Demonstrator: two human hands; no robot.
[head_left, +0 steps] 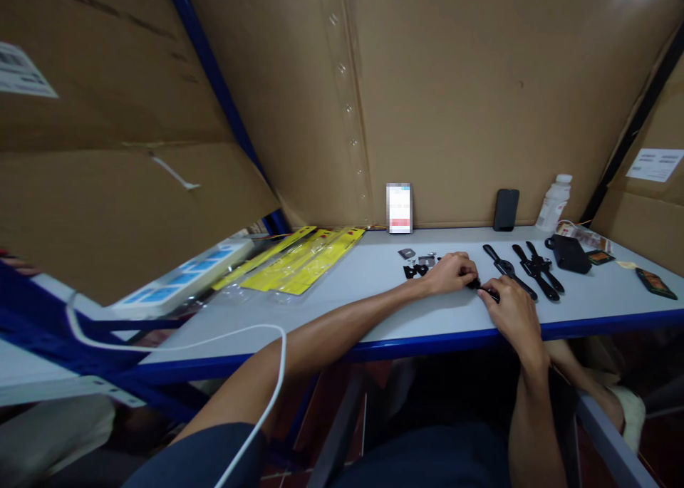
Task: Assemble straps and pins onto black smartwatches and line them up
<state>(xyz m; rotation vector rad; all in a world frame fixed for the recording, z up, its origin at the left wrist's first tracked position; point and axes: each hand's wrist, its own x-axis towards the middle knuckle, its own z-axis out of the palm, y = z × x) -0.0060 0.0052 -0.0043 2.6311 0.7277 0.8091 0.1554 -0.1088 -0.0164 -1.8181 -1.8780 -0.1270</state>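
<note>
A black spokeshave (489, 293) lies between my two hands near the table's front half. My left hand (452, 272) is closed at its left end and middle, fingers pinched together. My right hand (511, 308) is wrapped round its right handle. Just left of my left hand lie several small dark parts (420, 269), with metal plates (426, 260) and a flat grey blade (407, 253) behind them. To the right of my hands lie more black spokeshaves (536, 271), each with two handles and a wider middle. My fingers hide much of the held one.
Yellow-backed clear packages (315, 260) and a white power strip (184, 278) lie on the left. A lit phone (400, 209), a dark phone (506, 210) and a bottle (554, 203) stand along the cardboard wall. A black box (571, 253) sits at right. A white cable (283, 360) crosses my left arm.
</note>
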